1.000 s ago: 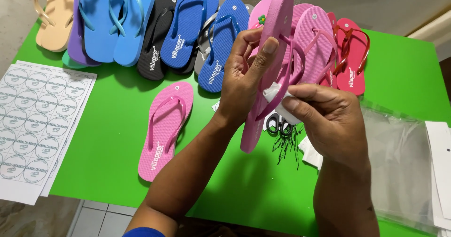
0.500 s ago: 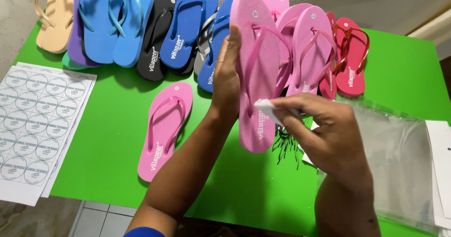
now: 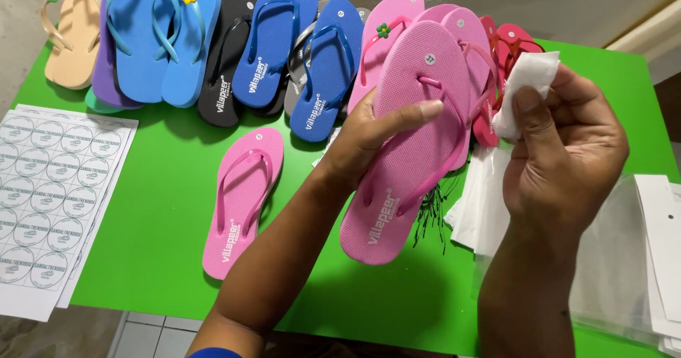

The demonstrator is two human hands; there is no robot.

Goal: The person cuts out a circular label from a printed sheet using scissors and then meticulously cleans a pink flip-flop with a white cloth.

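My left hand point(image 3: 369, 134) grips a pink flip-flop point(image 3: 411, 145) by its side, tilted above the green table point(image 3: 163, 209) (its mate point(image 3: 241, 198) lies flat nearby). My right hand point(image 3: 564, 152) pinches a white paper tag point(image 3: 525, 88) beside it.

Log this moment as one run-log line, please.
left hand: holds pink flip-flop | right hand: holds white paper piece | green table

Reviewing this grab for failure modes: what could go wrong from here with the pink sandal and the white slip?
1. The left hand holds the pink sandal tilted, only from one side, over the green table; it could slip down.
2. The right hand pinches the small white slip by its edge; it looks flimsy and might crease or drop.
3. Black ties and clear bags lie right underneath and could get swept aside.
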